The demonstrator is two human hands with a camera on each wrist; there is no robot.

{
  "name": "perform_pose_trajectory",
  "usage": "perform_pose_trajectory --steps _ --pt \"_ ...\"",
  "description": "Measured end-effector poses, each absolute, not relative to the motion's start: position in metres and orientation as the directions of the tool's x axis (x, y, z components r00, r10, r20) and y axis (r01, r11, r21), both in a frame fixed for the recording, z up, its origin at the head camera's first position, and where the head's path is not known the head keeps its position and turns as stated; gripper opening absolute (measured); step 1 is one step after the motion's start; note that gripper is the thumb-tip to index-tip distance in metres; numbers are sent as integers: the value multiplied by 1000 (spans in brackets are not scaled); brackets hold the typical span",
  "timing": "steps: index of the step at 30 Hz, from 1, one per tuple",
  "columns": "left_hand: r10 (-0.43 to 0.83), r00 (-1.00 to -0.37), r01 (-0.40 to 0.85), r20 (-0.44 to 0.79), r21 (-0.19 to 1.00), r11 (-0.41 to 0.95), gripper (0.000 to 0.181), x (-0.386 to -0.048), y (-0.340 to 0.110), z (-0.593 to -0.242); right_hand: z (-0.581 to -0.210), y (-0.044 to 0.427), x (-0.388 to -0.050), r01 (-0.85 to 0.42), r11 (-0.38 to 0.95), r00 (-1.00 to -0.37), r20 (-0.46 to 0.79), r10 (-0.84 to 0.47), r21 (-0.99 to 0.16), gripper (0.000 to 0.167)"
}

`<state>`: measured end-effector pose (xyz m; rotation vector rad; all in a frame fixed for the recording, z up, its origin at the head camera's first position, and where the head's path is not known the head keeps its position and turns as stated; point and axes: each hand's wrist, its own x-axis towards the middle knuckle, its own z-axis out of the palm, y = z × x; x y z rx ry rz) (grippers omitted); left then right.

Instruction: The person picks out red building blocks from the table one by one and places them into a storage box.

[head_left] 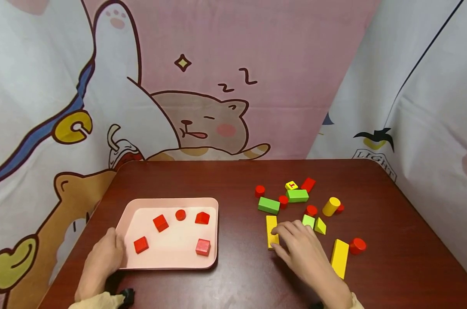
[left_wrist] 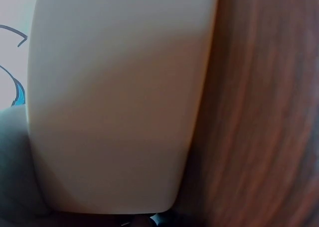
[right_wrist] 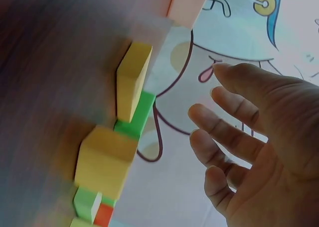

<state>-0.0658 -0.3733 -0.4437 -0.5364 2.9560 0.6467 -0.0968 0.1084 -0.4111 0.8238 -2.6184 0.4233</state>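
Resting at the left edge of the pink tray, the left hand touches its rim; how far its fingers curl cannot be told, since the tray fills most of the left wrist view and the hand is only a dark blur there. Tray sits flat on the left part of the brown table, holding five red pieces: a tilted cube near the middle, a round piece beside it, a peaked block at upper right, a second cube at lower left and a paler cube at lower right.

Right hand hovers over the right part, fingers loosely bent and parted, thumb spread away, gripping nothing. Head view: its fingertips overlap the long yellow block, which lies to the right of the tray, well apart from it. Right wrist view: fingertips clear of the blocks.

Beyond the hand, two green blocks lie among small red cylinders; a yellow cylinder stands farther right. Just right of the forearm, a second yellow bar lies near a larger red cylinder. Patterned cloth hangs behind the table.
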Motion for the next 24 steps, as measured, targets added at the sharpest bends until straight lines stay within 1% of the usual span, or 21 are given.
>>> perform_pose_trajectory --steps 4,8,16,24 --pt "-325 -933 -361 -157 392 846 24 -66 -372 -443 -409 123 -91 -561 808 -783 432 -447 -182 30" --pt "-322 -935 -353 -145 399 846 24 -66 -372 -443 -406 137 -86 -517 832 -814 416 -405 -201 34" --pt "-308 -942 -336 -133 400 853 26 -65 -374 -444 -404 161 -74 -394 895 -889 335 -313 -210 33" --pt "-316 -937 -349 -148 392 851 25 -65 -374 -442 -405 187 -68 -346 910 -898 363 -250 -229 33"
